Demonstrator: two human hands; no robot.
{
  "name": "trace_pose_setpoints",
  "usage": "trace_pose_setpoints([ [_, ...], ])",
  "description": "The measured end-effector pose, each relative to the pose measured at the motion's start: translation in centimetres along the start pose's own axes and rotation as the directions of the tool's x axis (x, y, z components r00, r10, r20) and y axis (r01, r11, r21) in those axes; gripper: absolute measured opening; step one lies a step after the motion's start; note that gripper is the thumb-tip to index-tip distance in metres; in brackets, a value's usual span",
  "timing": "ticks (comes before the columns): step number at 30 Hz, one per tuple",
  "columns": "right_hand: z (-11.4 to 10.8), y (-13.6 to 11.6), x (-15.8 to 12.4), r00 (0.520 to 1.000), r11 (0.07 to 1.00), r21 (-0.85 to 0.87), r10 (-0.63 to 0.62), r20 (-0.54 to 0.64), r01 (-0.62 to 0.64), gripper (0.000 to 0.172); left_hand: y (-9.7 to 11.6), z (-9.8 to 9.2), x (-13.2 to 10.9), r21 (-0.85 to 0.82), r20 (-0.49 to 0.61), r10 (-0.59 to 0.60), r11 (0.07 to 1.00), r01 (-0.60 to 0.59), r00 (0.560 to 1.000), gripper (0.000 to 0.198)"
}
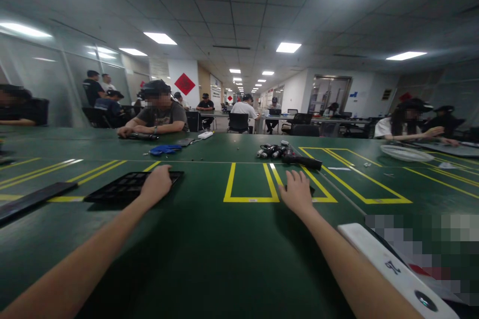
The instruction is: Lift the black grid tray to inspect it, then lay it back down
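Left hand: the left hand (155, 185) lies far out on the left side, resting on the near right corner of the black tray (123, 187).
Left fingers: they curl down over the tray's edge and are hidden behind the back of the hand, so I cannot tell whether they grip it or only rest on it.
Black tray: a flat tray with a grid of cells, lying flat on the green surface (224, 259) just left of the yellow taped box (250, 199). Most of it stretches left of the hand.
Right hand: the right hand (297, 192) lies palm down on the surface at the right edge of the yellow taped box.
Right fingers: the fingers (295, 175) are spread wide and straight, pointing to the far side and holding nothing.
Small dark piece: a small dark piece (312, 190) peeks out at the right side of the right hand, touching or just beside the fingers. What it is cannot be made out.
Black power tool: the black power tool (302, 161) lies on its side just beyond the right fingertips, apart from them.
Metal parts: a cluster of metal parts (270, 151) sits just left of the tool, a little farther off.
Blue cloth: a blue cloth (164, 149) lies beyond the tray, well apart from the left hand.
Black strip: a black strip (33, 199) lies flat to the left of the tray.
White bar: a white bar (396, 269) lies near, right of the right forearm.
White plate: a white plate (404, 153) sits far right.
Others: a person (160, 114) sits at the far edge of the surface, forearms resting on it.
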State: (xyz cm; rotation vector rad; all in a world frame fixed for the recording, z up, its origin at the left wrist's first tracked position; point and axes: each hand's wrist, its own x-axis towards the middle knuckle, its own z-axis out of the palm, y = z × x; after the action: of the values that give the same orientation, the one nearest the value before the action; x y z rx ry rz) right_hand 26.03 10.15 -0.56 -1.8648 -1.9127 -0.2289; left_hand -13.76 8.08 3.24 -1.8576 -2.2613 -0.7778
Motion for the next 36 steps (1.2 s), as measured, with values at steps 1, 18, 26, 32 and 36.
trace_pose_setpoints([
  [1,-0.2,-1.0,-0.4,0.998,0.999,0.024,-0.049,0.025,0.048,0.055,1.1,1.0,-0.3,-0.005,0.026,0.039,0.999,-0.039,0.999,0.042],
  [18,1.2,-6.6,-4.9,0.809,0.881,0.327,-0.453,0.374,0.342,0.066,9.0,4.1,-7.2,0.049,0.157,0.49,0.863,-0.502,0.858,0.042],
  [26,0.0,-4.9,-2.6,0.882,0.921,0.197,-0.382,0.277,0.337,0.049,12.6,3.8,-12.2,-0.181,0.378,0.564,0.823,-0.539,0.734,0.054],
  [32,-0.1,1.5,0.0,0.999,0.981,-0.188,0.045,0.023,-0.04,0.043,12.0,3.1,-9.4,-0.038,0.267,0.541,0.833,-0.552,0.798,0.034],
  [36,1.1,3.2,-0.1,0.98,0.971,-0.186,0.171,0.096,-0.151,0.038,9.5,2.8,-5.9,0.278,0.185,0.293,0.9,-0.336,0.938,0.03],
])
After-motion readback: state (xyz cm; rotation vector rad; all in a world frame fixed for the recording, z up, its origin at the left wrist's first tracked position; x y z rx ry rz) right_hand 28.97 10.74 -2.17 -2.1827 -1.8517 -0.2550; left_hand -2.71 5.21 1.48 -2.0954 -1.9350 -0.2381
